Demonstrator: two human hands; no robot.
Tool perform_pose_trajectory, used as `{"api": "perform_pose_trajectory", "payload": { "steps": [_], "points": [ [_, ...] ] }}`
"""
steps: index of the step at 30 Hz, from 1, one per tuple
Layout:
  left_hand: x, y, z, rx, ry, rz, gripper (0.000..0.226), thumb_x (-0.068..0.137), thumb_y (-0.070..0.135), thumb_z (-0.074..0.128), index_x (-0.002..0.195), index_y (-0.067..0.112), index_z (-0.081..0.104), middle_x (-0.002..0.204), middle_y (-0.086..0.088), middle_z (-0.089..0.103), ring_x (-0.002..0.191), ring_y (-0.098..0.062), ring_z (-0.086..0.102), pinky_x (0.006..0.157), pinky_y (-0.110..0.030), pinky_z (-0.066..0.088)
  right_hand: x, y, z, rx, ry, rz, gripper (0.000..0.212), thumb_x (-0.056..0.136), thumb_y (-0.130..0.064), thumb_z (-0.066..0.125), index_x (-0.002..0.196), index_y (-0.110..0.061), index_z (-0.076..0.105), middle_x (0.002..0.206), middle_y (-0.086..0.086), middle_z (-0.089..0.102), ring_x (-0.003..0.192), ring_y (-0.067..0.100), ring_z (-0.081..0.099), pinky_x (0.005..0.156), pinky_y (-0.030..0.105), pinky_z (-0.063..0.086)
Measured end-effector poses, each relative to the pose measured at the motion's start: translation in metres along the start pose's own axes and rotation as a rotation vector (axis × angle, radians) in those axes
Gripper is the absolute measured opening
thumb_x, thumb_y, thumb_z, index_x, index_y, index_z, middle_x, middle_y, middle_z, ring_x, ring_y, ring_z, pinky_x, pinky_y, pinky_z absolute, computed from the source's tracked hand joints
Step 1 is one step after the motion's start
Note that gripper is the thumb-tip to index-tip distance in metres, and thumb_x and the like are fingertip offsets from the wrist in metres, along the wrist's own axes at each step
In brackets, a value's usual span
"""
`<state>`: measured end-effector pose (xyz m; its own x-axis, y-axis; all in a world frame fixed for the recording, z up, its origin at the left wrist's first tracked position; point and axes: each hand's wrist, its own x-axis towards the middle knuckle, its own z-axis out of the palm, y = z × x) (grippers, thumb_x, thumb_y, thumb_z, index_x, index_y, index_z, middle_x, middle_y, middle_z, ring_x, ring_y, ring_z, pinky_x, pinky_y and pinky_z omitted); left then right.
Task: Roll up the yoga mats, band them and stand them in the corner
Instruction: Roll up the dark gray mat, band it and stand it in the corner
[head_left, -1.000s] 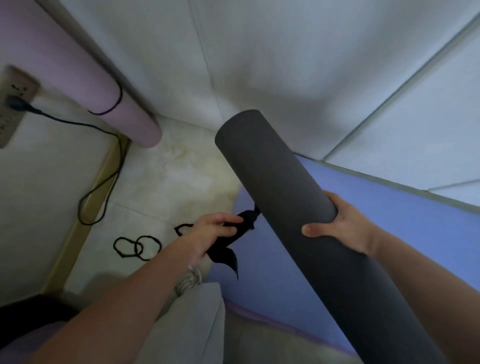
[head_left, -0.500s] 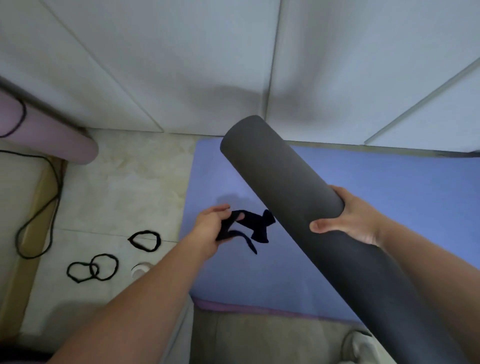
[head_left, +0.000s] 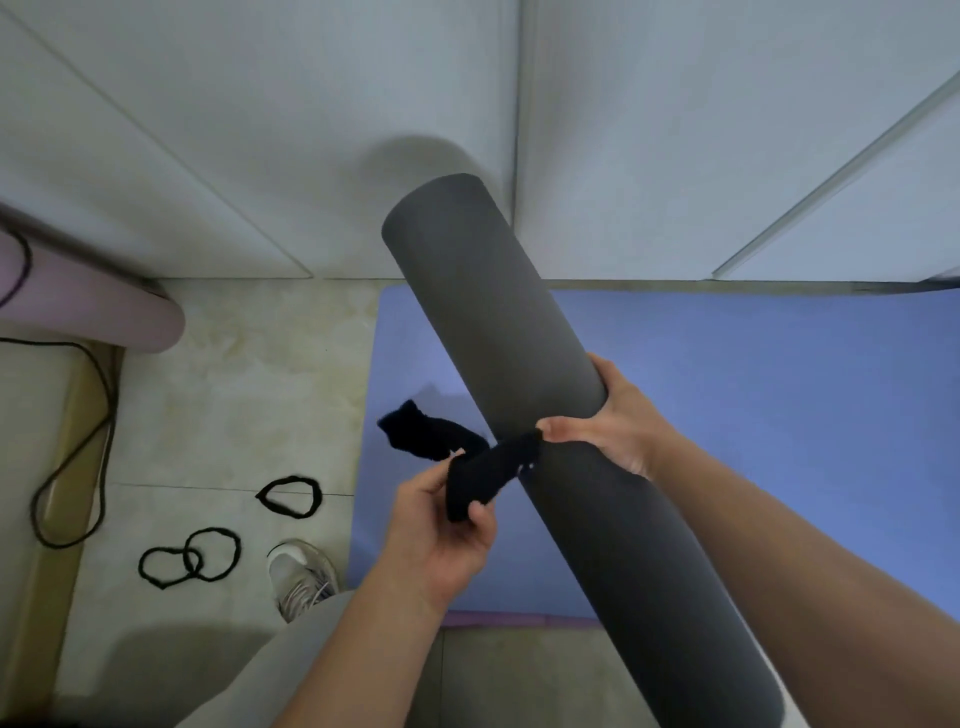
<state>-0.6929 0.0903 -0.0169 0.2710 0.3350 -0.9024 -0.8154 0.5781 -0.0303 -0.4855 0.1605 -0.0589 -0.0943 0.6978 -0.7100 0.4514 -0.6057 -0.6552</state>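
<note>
Pink rolled mat (head_left: 88, 306), banded, leans at far left; three black bands (head_left: 290, 496) lie on the floor. Left hand (head_left: 436, 535) pinches a black strap (head_left: 488, 475). Right hand (head_left: 610, 426) grasps the grey rolled mat (head_left: 498, 332), held tilted above the blue mat (head_left: 753, 415).

The left hand (head_left: 441, 540) now sits close against the rolled dark grey mat (head_left: 524, 415), and its black band (head_left: 488, 475) reaches the roll, where the right hand (head_left: 613, 421) thumb pins one end; before, the band dangled clear.
</note>
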Motion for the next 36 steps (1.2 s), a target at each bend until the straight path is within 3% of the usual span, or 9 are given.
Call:
{"api": "perform_pose_trajectory", "payload": {
  "steps": [5,9,14,20,24,27,30,32,36],
  "points": [
    [-0.030,-0.006,0.030,-0.011,0.006,0.133,0.059,0.079,0.012,0.064,0.136,0.001,0.056,0.106,-0.015,0.067,0.055,-0.015,0.069,0.041,-0.021,0.055,-0.008,-0.032,0.025,0.078,0.014,-0.060,0.103,0.062,-0.048,0.092,0.148,-0.034,0.036,0.121,-0.009,0.059,0.106,0.010,0.058,0.091,0.028,0.047],
    [-0.053,-0.006,0.046,-0.087,0.052,0.383,0.044,0.073,0.008,0.067,0.117,0.004,0.063,0.098,-0.013,0.073,0.073,-0.018,0.075,0.056,-0.025,0.060,-0.020,-0.057,0.030,0.209,0.005,-0.069,0.112,0.049,-0.059,0.088,0.147,-0.029,0.040,0.125,-0.006,0.063,0.110,0.011,0.063,0.097,0.033,0.053],
    [-0.061,-0.002,0.052,-0.074,0.217,0.619,0.023,0.088,-0.005,0.065,0.106,0.009,0.060,0.098,-0.011,0.070,0.071,-0.017,0.074,0.058,-0.024,0.058,-0.039,-0.085,0.031,0.367,-0.001,-0.022,0.094,0.059,-0.045,0.092,0.140,-0.027,0.047,0.119,-0.004,0.067,0.107,0.015,0.066,0.097,0.039,0.054],
    [-0.070,0.002,0.045,0.515,0.563,0.943,0.031,0.081,0.018,0.082,0.105,0.016,0.063,0.083,0.002,0.063,0.065,0.002,0.062,0.058,-0.009,0.047,-0.051,-0.097,0.041,0.405,-0.038,-0.002,0.077,0.070,-0.035,0.090,0.134,-0.026,0.049,0.115,-0.001,0.068,0.101,0.016,0.068,0.084,0.032,0.058],
    [-0.067,0.007,0.016,0.849,0.710,0.827,0.040,0.086,0.058,0.064,0.110,0.026,0.063,0.109,0.001,0.048,0.094,-0.015,0.055,0.084,-0.029,0.046,-0.051,-0.106,0.050,0.373,-0.062,-0.010,0.092,0.059,-0.042,0.092,0.137,-0.027,0.047,0.116,0.000,0.067,0.104,0.018,0.068,0.089,0.037,0.058],
    [-0.071,0.014,0.005,0.938,0.647,0.907,0.040,0.091,0.054,0.055,0.119,0.027,0.064,0.122,0.005,0.039,0.113,-0.014,0.049,0.089,-0.025,0.040,-0.052,-0.115,0.056,0.344,-0.091,-0.017,0.096,0.056,-0.044,0.094,0.138,-0.027,0.046,0.117,-0.001,0.067,0.104,0.019,0.068,0.091,0.040,0.058],
    [-0.073,0.022,-0.003,0.924,0.389,0.904,0.043,0.095,0.051,0.054,0.133,0.031,0.056,0.129,0.006,0.054,0.120,-0.012,0.056,0.087,-0.015,0.044,-0.053,-0.126,0.061,0.313,-0.123,-0.013,0.095,0.060,-0.045,0.093,0.140,-0.029,0.044,0.117,0.000,0.066,0.103,0.020,0.067,0.087,0.039,0.058],
    [-0.076,0.024,-0.010,0.966,0.256,0.873,0.060,0.085,0.071,0.057,0.135,0.040,0.053,0.128,0.009,0.060,0.120,-0.009,0.057,0.094,-0.025,0.049,-0.055,-0.135,0.064,0.299,-0.129,-0.012,0.088,0.064,-0.042,0.091,0.138,-0.030,0.044,0.115,0.000,0.066,0.101,0.020,0.068,0.082,0.036,0.059],
    [-0.083,0.038,-0.015,1.154,0.284,0.875,0.102,0.068,0.084,0.051,0.153,0.031,0.031,0.144,0.014,0.048,0.133,-0.007,0.045,0.108,-0.034,0.043,-0.060,-0.148,0.070,0.277,-0.151,-0.006,0.083,0.067,-0.041,0.089,0.136,-0.030,0.044,0.112,-0.002,0.066,0.097,0.017,0.068,0.073,0.031,0.057]
  ]
}}
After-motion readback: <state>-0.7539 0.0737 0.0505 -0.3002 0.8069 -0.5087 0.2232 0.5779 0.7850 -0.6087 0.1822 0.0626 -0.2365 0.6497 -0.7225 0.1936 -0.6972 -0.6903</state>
